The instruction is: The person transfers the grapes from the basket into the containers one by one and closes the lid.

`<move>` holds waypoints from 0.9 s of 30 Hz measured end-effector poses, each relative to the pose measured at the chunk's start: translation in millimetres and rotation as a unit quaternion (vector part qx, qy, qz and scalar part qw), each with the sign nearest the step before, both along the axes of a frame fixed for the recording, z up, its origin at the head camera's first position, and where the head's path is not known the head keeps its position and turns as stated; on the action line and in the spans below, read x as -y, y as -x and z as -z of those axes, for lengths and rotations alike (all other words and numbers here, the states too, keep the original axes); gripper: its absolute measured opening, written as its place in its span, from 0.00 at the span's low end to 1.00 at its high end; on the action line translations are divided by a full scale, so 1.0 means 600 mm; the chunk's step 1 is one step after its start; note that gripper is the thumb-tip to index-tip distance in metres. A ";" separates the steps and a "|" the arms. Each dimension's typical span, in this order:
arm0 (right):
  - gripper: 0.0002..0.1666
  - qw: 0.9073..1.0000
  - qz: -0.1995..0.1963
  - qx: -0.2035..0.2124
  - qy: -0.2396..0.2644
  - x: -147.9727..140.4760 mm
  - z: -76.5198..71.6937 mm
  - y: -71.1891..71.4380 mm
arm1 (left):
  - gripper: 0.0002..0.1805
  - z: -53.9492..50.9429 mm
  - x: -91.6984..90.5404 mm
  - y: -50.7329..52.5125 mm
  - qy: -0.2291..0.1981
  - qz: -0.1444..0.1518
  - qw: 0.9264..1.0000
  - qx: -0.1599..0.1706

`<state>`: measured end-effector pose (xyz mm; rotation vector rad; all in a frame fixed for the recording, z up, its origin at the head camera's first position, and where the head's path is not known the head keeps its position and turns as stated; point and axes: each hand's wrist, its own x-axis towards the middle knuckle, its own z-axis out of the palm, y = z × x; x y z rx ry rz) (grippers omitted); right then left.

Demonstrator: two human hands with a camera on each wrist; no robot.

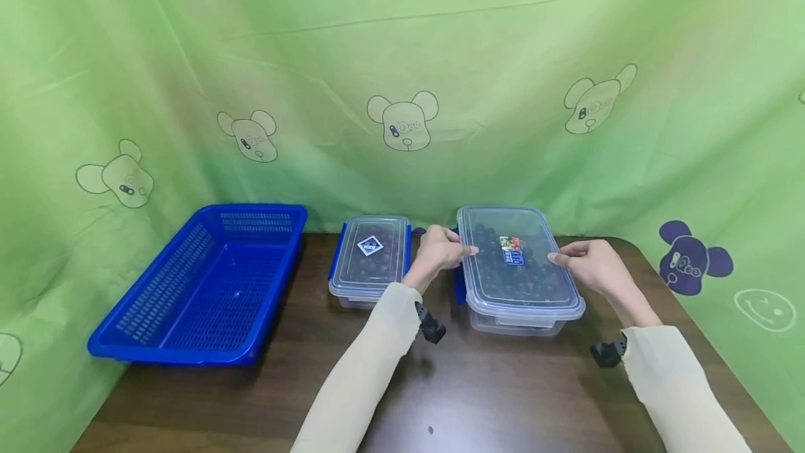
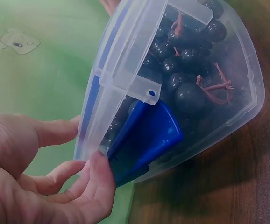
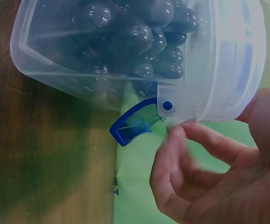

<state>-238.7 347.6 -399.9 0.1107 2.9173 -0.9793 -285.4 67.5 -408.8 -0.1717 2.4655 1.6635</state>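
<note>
A clear plastic food container (image 1: 516, 327) stands on the table with its lid (image 1: 534, 219) on, full of dark grapes (image 2: 191, 98) with reddish stems. My left hand (image 1: 440, 250) pinches the lid's left edge, thumb on top. In the left wrist view its fingers touch the blue side latch (image 2: 153, 135), which hangs swung outward. At the opposite edge my right hand (image 1: 594, 264) has its thumb on the lid and its fingers curled under the rim. Beside those fingers, the right latch (image 3: 132, 123) also hangs out from the wall.
A smaller lidded container (image 1: 358, 268) with blue side latches stands left of my left hand. Farther left is a blue perforated basket (image 1: 277, 313). A green printed curtain (image 1: 402, 33) hangs behind the brown wooden table (image 1: 478, 397). A small dark speck (image 1: 430, 430) lies near the front.
</note>
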 end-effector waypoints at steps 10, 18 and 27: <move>0.55 0.993 -0.001 0.099 0.071 -0.014 0.005 0.000 | 0.17 0.006 0.004 -0.002 -0.001 0.023 1.000 -0.017; 0.42 1.000 0.010 -0.003 0.012 0.007 0.008 -0.011 | 0.16 0.010 0.005 0.002 0.014 0.013 1.000 -0.014; 0.39 0.999 0.007 -0.027 -0.020 0.011 0.004 -0.013 | 0.27 0.010 0.008 -0.003 0.038 0.013 0.999 -0.020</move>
